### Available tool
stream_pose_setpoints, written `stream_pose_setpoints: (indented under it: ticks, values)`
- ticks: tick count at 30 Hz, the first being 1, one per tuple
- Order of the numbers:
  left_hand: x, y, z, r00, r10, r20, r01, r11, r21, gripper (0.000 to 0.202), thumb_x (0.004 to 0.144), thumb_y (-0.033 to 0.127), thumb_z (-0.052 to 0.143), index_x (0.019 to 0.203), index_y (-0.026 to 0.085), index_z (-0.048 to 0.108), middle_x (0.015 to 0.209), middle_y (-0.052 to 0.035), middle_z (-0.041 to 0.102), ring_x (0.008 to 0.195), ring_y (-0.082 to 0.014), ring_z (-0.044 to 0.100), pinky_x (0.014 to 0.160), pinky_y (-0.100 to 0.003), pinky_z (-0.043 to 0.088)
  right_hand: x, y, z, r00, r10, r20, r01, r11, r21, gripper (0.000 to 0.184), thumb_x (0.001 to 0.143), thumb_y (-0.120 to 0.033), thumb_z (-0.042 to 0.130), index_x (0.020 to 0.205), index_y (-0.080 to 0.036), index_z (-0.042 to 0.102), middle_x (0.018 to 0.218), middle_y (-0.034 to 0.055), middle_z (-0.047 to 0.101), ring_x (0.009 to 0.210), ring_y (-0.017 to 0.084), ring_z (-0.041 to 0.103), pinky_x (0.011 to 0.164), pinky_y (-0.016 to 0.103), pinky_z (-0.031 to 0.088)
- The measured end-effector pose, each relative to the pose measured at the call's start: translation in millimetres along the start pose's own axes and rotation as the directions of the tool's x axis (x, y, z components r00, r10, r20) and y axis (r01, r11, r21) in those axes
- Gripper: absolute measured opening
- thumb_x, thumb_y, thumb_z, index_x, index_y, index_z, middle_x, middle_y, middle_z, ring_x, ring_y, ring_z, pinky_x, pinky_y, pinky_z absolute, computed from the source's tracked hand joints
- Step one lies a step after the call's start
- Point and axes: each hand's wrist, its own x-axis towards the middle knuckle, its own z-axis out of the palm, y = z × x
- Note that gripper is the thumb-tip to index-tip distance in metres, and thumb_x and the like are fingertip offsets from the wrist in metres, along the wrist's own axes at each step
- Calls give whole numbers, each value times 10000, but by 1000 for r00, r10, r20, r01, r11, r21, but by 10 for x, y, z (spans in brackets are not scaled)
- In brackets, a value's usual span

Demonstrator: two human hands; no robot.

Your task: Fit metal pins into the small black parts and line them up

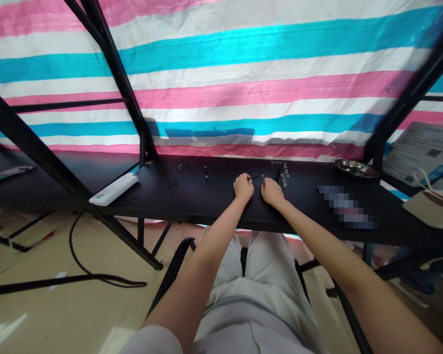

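Observation:
My left hand (243, 187) is closed in a pinch above the black tabletop, with a thin dark strand (255, 177) running from its fingertips toward the right. Close beside it, my right hand (272, 191) is also closed. Whatever its fingers hold is hidden. A tiny pale piece (263, 176) shows at the right fingertips; I cannot tell if it is held. Just beyond the right hand lie several small clear pieces (285, 176), with a row of similar ones (279, 162) farther back. A dark narrow stick-like object (278, 173) lies beside them.
A small black cylinder with a pale band (206, 172) is left of my hands. A white elongated device (114, 190) sits at the left by the black frame post. On the right are a round metal dish (357, 168), a blurred-out flat item (345, 207) and a beige bag (431, 206).

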Motion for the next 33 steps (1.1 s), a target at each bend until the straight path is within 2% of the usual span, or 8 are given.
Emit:
stream_pose_setpoints:
  ticks: [2, 5, 12, 15, 19, 24, 28, 33]
  values:
    - [42, -51, 17, 996, -72, -46, 66, 990, -128, 88, 795, 124, 528, 851, 177, 570, 871, -60, 626, 813, -174, 571, 773, -311, 441, 66, -44, 13, 1000, 13, 4, -13, 1000, 3, 245, 897, -228, 343, 1056, -111, 487, 1071, 150, 571, 967, 237, 537, 749, 315, 395]
    - [87, -114, 53, 994, -76, -79, 54, 968, -246, 96, 781, 102, 534, 837, 175, 560, 828, -43, 622, 758, -148, 575, 753, -286, 449, 153, -104, 28, 1000, 3, 23, -3, 1000, 9, 254, 903, -239, 340, 1081, -121, 477, 1082, 146, 575, 972, 237, 537, 752, 319, 395]
    - [92, -131, 40, 983, -88, -164, 29, 943, -332, 123, 781, 78, 502, 850, 166, 553, 811, -47, 606, 744, -142, 570, 742, -283, 456, 197, -145, 33, 992, -124, 3, 124, 992, -20, 236, 916, -253, 337, 1060, -131, 479, 1055, 133, 588, 953, 220, 533, 751, 302, 377]
    - [74, -103, -6, 973, -29, -228, -58, 928, -368, 123, 798, 102, 489, 883, 163, 554, 838, -53, 604, 741, -134, 566, 740, -274, 461, 145, -150, 4, 989, -148, -12, 147, 988, -45, 225, 913, -242, 343, 1050, -127, 480, 1041, 130, 590, 937, 217, 532, 742, 293, 371]
    - [45, -52, -67, 955, 69, -287, -177, 911, -372, 133, 817, 121, 467, 911, 162, 551, 886, -65, 599, 777, -130, 566, 752, -261, 467, 59, -179, -57, 986, -164, -16, 163, 983, -86, 225, 913, -214, 328, 1053, -121, 477, 1025, 142, 591, 932, 221, 529, 736, 293, 361]
    - [35, -23, -114, 960, 53, -274, -154, 920, -361, 164, 851, 148, 427, 962, 161, 547, 936, -79, 598, 825, -132, 569, 774, -257, 470, -3, -207, -109, 975, -222, -1, 221, 971, -93, 238, 915, -210, 313, 1057, -125, 485, 1013, 147, 599, 934, 224, 533, 747, 301, 356]
    - [30, -21, -123, 966, 56, -254, -142, 932, -333, 181, 858, 156, 414, 976, 168, 550, 940, -71, 593, 834, -130, 568, 783, -255, 466, -8, -210, -116, 977, -211, 13, 211, 972, -102, 252, 911, -210, 310, 1066, -118, 487, 1017, 153, 602, 934, 226, 537, 745, 304, 358]
    - [-17, 8, -129, 951, 183, -250, -252, 927, -278, 193, 863, 165, 407, 985, 168, 557, 928, -63, 583, 787, -121, 552, 782, -252, 457, -25, -219, -129, 979, -202, 5, 201, 972, -124, 246, 912, -208, 309, 1055, -110, 484, 1005, 161, 607, 929, 228, 549, 741, 304, 350]
